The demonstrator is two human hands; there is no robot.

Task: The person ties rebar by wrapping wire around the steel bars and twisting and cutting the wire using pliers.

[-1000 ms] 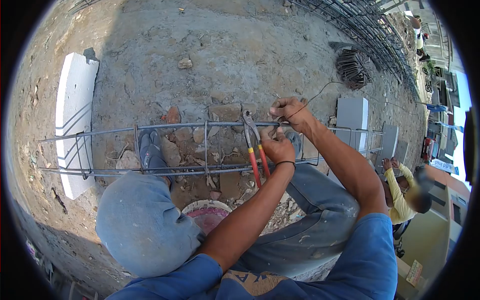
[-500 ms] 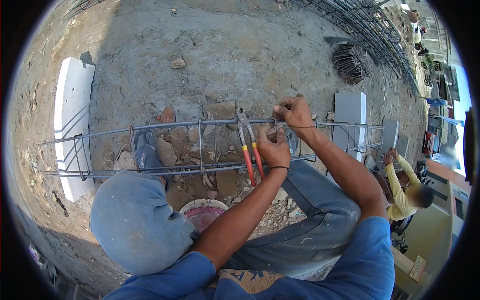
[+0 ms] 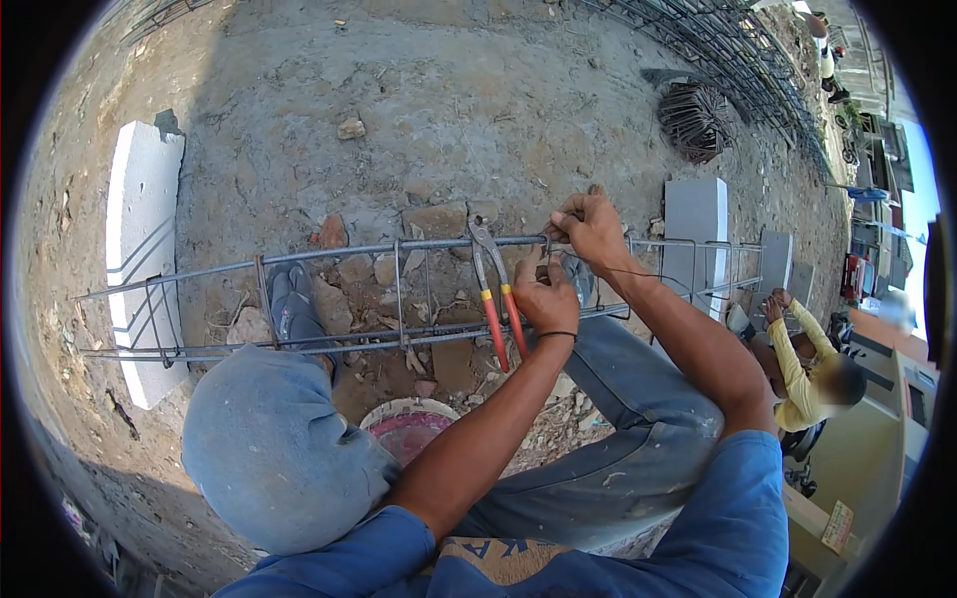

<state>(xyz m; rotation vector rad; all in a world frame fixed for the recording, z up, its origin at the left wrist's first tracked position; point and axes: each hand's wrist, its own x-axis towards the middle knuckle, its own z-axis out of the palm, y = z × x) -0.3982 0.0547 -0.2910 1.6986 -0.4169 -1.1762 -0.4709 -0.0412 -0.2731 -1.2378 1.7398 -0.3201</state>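
A block (image 3: 143,229) lies under the cage (image 3: 399,245) at left; pliers (image 3: 492,294) cross the cage's far side. Just right, the left hand (image 3: 547,297), then the right hand (image 3: 590,236), curl their fingers there, how tightly and on what I cannot tell.

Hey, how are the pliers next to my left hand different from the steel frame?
The pliers are short, while the steel frame is long, stretching well beyond them both ways. The pliers have red handles with yellow bands; the frame is plain dark metal. The pliers point crosswise, whereas the frame runs left to right. Both have bare metal parts.
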